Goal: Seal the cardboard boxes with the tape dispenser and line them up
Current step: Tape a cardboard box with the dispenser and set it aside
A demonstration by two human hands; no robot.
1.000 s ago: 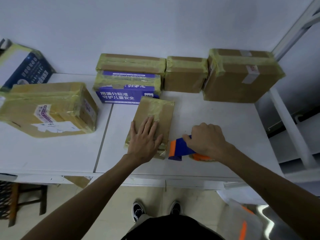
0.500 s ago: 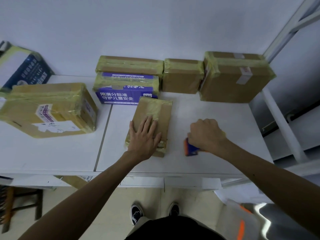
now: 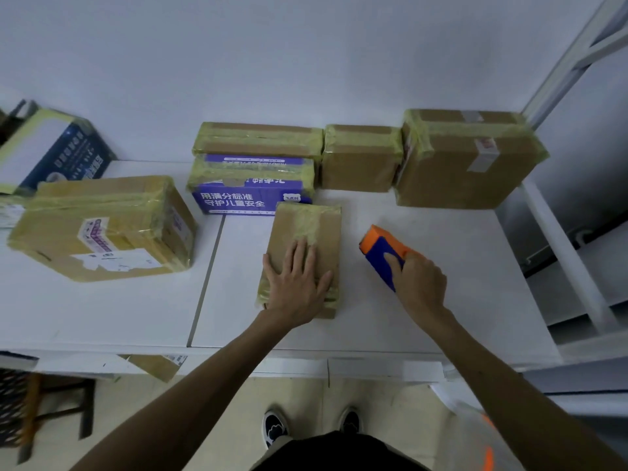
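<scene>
A small flat cardboard box (image 3: 316,229) with yellowish tape lies lengthwise on the white table (image 3: 441,300). My left hand (image 3: 295,283) rests flat on its near half, fingers spread. My right hand (image 3: 419,285) grips the blue and orange tape dispenser (image 3: 380,246) to the right of the box, its orange end pointing away from me. Along the wall stand taped boxes: a brown one (image 3: 258,141) stacked on a purple printed one (image 3: 251,188), a small brown box (image 3: 360,158) and a larger brown box (image 3: 465,161).
A big taped box with labels (image 3: 98,229) sits at the left, with a blue and white box (image 3: 51,147) behind it. A white metal frame (image 3: 564,239) borders the table on the right. Another box (image 3: 156,365) pokes out under the table's front edge.
My right hand has lifted the tape dispenser away from the box's near end and moved it farther up and right on the table. My left hand stays pressed on the box.
</scene>
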